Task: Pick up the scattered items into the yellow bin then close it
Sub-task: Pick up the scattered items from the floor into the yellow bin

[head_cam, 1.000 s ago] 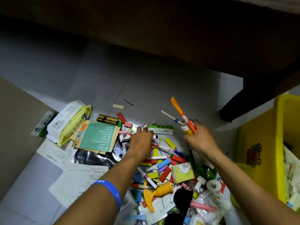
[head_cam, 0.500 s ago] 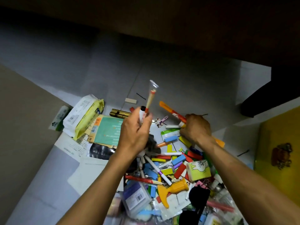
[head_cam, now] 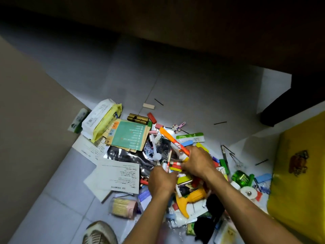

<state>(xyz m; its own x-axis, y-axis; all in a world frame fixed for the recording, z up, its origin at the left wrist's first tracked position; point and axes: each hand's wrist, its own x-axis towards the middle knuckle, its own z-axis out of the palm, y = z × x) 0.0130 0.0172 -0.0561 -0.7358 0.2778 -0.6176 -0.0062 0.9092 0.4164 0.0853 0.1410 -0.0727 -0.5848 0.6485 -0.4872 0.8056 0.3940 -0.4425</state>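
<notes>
Both hands work over a heap of small clutter (head_cam: 191, 173) on the tiled floor (head_cam: 193, 85), just left of the yellow bin (head_cam: 299, 173), which stands at the right edge of the view. The left hand (head_cam: 162, 180) is curled around a few thin pens (head_cam: 168, 162) that stick up out of its fist. The right hand (head_cam: 198, 162), just right of the left one and nearer the bin, grips an orange marker (head_cam: 173, 140) whose long body slants up and away from the bin. Between the right wrist and the bin lie a green jar (head_cam: 241, 176) and a roll of white tape (head_cam: 248, 191). On the far side of the heap from the bin sit a teal booklet (head_cam: 130, 138), a pack of wipes (head_cam: 101, 118) and white printed sheets (head_cam: 117, 175). A tub of cotton swabs (head_cam: 124, 207) lies below those sheets, and a shoe (head_cam: 99, 233) shows at the bottom edge.
</notes>
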